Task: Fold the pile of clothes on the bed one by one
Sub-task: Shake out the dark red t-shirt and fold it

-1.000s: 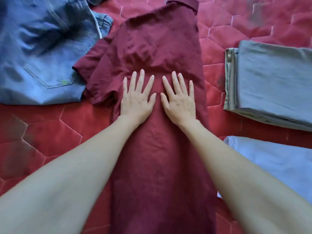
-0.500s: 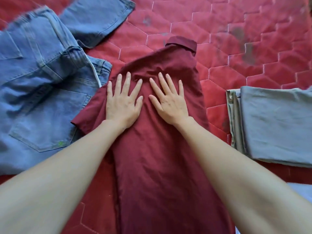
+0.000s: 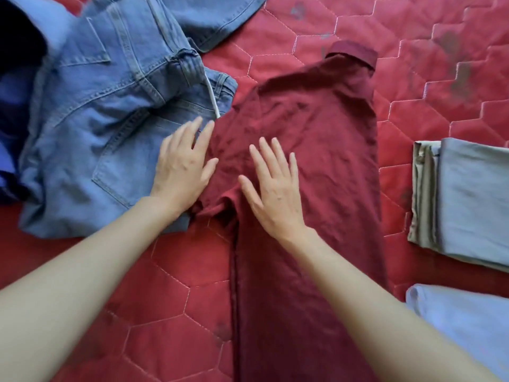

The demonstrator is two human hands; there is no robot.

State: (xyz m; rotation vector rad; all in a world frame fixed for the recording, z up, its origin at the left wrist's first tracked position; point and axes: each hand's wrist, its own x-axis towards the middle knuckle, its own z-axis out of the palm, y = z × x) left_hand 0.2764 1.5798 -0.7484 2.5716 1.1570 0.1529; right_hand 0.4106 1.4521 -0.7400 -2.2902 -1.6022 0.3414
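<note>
A maroon shirt [image 3: 316, 128] lies lengthwise on the red quilted bed [image 3: 165, 299], folded narrow, its collar at the far end and one short sleeve sticking out to the left. My left hand [image 3: 183, 168] lies flat with straight fingers over that sleeve's edge, where it meets the blue jeans [image 3: 91, 125]. My right hand [image 3: 274, 188] rests flat on the shirt's body, fingers spread. Neither hand holds any cloth.
Unfolded blue jeans are heaped at the left and far left. A folded grey-green garment [image 3: 465, 199] sits at the right edge, with a folded pale blue garment [image 3: 468, 321] nearer me below it. Dark cloth [image 3: 16, 45] shows in the top left corner.
Both hands slid up the shirt from its middle, then moved left and back; the left hand now covers the sleeve by the jeans. The view shifted, showing more of the jeans.
</note>
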